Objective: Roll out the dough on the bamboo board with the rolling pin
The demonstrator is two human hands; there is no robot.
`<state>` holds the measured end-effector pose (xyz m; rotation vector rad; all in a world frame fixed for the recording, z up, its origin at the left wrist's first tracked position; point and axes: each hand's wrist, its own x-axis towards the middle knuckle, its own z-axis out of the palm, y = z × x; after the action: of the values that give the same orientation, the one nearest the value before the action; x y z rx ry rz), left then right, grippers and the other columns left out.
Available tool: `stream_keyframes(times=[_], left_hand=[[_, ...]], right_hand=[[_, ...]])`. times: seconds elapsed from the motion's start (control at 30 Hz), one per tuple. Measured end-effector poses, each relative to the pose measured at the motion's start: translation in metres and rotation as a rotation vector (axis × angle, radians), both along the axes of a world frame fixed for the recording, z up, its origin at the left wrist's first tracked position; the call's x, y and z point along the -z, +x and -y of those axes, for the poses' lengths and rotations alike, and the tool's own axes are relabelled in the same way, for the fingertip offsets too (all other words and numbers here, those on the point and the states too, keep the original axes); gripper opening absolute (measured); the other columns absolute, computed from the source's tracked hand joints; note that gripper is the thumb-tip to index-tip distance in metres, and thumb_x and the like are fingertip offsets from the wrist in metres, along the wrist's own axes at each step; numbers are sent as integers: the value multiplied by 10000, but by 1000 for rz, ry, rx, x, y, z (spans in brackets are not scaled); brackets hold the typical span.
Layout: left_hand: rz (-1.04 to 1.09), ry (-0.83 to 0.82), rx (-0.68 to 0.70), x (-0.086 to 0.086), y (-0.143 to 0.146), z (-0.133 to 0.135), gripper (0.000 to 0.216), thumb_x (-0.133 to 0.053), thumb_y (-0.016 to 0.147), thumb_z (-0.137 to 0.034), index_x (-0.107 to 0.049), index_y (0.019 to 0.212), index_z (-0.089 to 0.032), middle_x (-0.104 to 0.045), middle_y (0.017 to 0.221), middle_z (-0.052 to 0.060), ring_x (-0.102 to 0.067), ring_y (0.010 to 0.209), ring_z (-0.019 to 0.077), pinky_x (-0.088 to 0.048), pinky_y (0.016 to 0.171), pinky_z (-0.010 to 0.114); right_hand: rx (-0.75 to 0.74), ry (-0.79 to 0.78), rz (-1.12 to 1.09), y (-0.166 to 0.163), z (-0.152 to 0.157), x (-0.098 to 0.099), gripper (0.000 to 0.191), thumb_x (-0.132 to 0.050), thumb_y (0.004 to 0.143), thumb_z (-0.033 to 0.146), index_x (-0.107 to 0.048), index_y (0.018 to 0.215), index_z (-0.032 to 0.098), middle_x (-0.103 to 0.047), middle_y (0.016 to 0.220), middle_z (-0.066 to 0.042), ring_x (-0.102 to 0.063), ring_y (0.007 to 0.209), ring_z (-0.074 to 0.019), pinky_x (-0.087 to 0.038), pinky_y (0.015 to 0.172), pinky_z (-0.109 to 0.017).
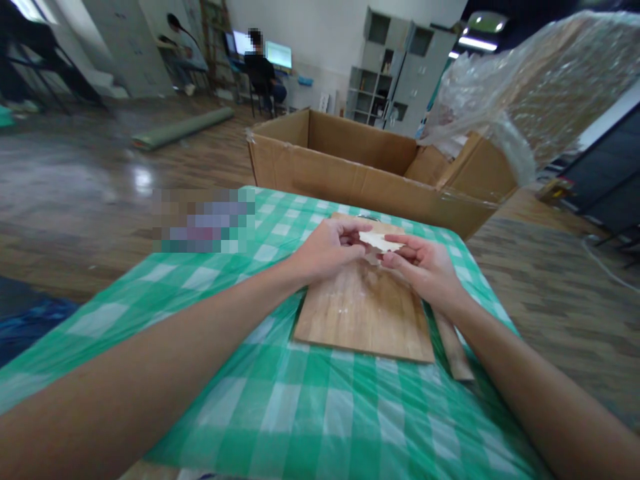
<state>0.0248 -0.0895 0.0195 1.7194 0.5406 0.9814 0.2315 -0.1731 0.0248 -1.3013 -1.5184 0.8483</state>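
Observation:
My left hand (327,248) and my right hand (425,263) meet over the far end of a wooden board (363,313). Between their fingertips they pinch a small, flat, pale piece, perhaps dough (379,241). Both hands have their fingers closed on it, the left from the left side, the right from the right and below. The board lies on a table covered with a green and white checked cloth (280,393) and carries traces of white powder. A wooden stick (455,350) lies along the board's right edge, partly under my right forearm.
A large open cardboard box (360,170) stands just beyond the table's far edge. Crumpled clear plastic (530,93) rises from its right side. A rolled mat (183,128) lies on the wooden floor. A person (263,70) sits at monitors far back.

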Motion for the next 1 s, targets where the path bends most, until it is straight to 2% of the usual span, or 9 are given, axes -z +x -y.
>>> stream_keyframes(times=[0.17,0.3,0.47,0.57,0.63,0.7,0.77,0.83,1.0], left_hand=[[-130,328,-133,-15,-6,7,263,-759,891,-292,-791,1132,-192,-770,997,69,-692,861,175,-548,839,308],[-89,485,-211,-25,-6,15,298,-850,813,-454,-810,992,-218,-713,1074,79,-656,1021,217,-529,931,345],[-113,120,105,-7,3,13,349,-643,972,-495,-743,1030,-167,-738,957,78,-703,838,210,-573,718,337],[-233,89,-104,8,4,6,338,-670,940,-374,-649,1203,-163,-733,1036,98,-712,859,219,-599,765,383],[-328,285,-343,12,2,3,489,-745,857,-301,-583,1298,-168,-682,1218,135,-683,1083,269,-573,959,462],[-401,500,-451,12,0,1,552,-743,851,-288,-542,1351,-170,-608,1353,152,-591,1277,294,-482,1120,492],[-483,644,-360,11,-2,3,434,-629,942,-301,-549,1348,-170,-595,1386,145,-548,1347,276,-431,1178,461],[-600,740,-193,13,-2,8,373,-465,1029,-293,-559,1358,-144,-592,1431,157,-523,1396,257,-396,1205,429],[-889,818,-16,21,-5,11,557,-236,1093,-317,-403,1551,-49,-418,1645,202,-343,1563,266,-234,1283,456]], right_hand=[[93,229,267,-1,10,-16,245,-746,924,431,-809,1064,240,-805,864,-46,-752,763,-224,-606,704,-345],[201,337,212,-9,22,-38,265,-766,898,482,-833,887,226,-680,630,2,-561,528,-141,-436,489,-277],[221,155,37,-3,12,-36,434,-765,861,580,-792,900,149,-506,510,51,-386,442,-90,-247,422,-251],[251,42,173,11,-4,-19,566,-729,863,613,-737,1116,107,-574,554,34,-464,457,-124,-345,454,-270],[297,131,398,16,-10,-9,636,-735,864,578,-667,1267,91,-684,686,-26,-594,568,-186,-482,564,-332],[228,284,619,13,-8,-2,660,-720,887,552,-616,1367,112,-766,1021,-141,-713,876,-281,-571,799,-443],[39,361,800,4,-1,3,659,-636,957,554,-568,1456,129,-639,1422,-218,-618,1289,-358,-498,1066,-540],[-147,334,938,-7,8,8,691,-495,1038,561,-468,1556,104,-429,1633,-233,-383,1528,-365,-348,1222,-579],[-261,198,1067,-22,19,21,814,-307,1080,623,-259,1654,48,-172,1725,-227,-97,1619,-330,-169,1307,-571]])
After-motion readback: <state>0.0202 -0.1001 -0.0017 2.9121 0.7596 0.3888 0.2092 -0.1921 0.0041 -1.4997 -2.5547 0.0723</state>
